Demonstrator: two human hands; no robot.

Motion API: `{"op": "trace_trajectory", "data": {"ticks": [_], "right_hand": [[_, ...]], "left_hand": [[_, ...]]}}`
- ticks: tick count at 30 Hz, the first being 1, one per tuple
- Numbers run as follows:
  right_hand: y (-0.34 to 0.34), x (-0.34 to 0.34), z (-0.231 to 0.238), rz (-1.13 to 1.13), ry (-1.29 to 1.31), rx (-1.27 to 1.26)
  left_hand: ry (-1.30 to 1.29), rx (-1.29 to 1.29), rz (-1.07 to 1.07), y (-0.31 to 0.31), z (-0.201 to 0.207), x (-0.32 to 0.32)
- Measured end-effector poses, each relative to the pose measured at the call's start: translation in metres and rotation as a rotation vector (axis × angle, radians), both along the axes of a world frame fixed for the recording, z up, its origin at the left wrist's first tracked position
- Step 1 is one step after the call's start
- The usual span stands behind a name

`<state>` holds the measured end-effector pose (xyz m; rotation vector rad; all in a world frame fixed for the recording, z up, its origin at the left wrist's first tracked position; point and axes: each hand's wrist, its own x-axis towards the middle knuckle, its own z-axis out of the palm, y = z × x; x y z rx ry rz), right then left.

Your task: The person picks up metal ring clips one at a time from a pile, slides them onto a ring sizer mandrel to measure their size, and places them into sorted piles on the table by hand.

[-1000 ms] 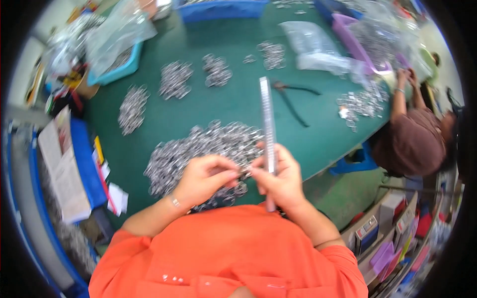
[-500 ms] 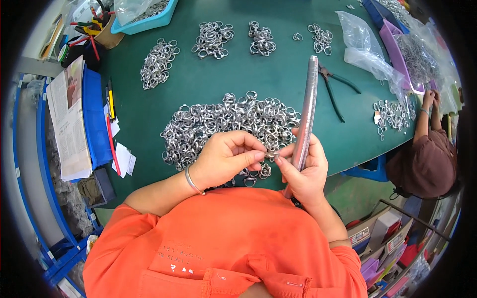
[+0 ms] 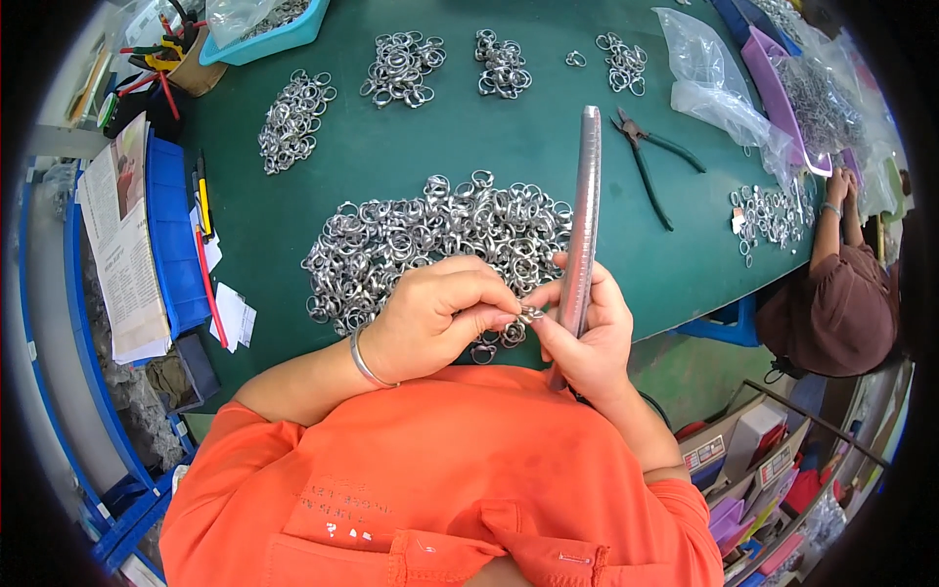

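Observation:
My left hand (image 3: 430,308) is closed, its thumb and fingers pinching a small silver ring (image 3: 529,314) in front of my chest. My right hand (image 3: 590,328) wraps around a tapered metal ring mandrel (image 3: 584,196), which stands nearly upright with its narrow end away from me. The right thumb and forefinger also reach the ring, so both hands meet at it. Just beyond the hands lies a wide heap of silver rings (image 3: 430,230). A few rings (image 3: 483,350) sit nearer me, partly hidden by my left hand.
Smaller ring piles (image 3: 402,70) line the back of the green table (image 3: 225,117). Green-handled pliers (image 3: 650,161) lie right of the mandrel, near a clear plastic bag (image 3: 709,73). Blue trays with newspaper (image 3: 122,245) stand at left. A co-worker (image 3: 831,303) sits at far right.
The view has shifted slightly, moving the table items leftward in the picture. The mandrel now stands a little more upright. Both hands still meet at the ring.

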<state>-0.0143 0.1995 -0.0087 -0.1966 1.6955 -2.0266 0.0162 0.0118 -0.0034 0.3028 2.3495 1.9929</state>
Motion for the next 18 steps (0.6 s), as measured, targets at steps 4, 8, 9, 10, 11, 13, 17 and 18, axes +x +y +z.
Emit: {"op": "trace_trajectory", "data": {"ticks": [4, 8, 9, 10, 11, 13, 17, 18], "right_hand": [[0.006, 0.001, 0.002, -0.004, -0.156, -0.075], [0.007, 0.002, -0.003, 0.010, -0.178, -0.146], [0.005, 0.002, -0.004, 0.009, -0.167, -0.142], [0.004, 0.003, -0.005, 0.008, -0.168, -0.141], [0.004, 0.003, -0.005, -0.004, -0.145, -0.142], [0.003, 0.003, -0.006, -0.015, -0.123, -0.146], [0.002, 0.004, -0.007, -0.026, -0.011, -0.116], [0.002, 0.005, -0.007, -0.031, 0.034, -0.105]], "left_hand": [[0.184, -0.113, 0.019, 0.000, 0.000, -0.001], [0.207, -0.129, -0.026, 0.000, 0.004, -0.003], [0.193, -0.106, -0.024, -0.001, 0.002, -0.002], [0.180, -0.084, -0.022, -0.001, 0.000, -0.002], [0.179, -0.082, -0.024, -0.001, 0.001, -0.002], [0.078, -0.058, -0.043, -0.002, 0.005, -0.002], [-0.165, 0.182, -0.011, 0.003, 0.000, 0.004], [-0.178, 0.230, 0.015, 0.004, -0.002, 0.005]]}}
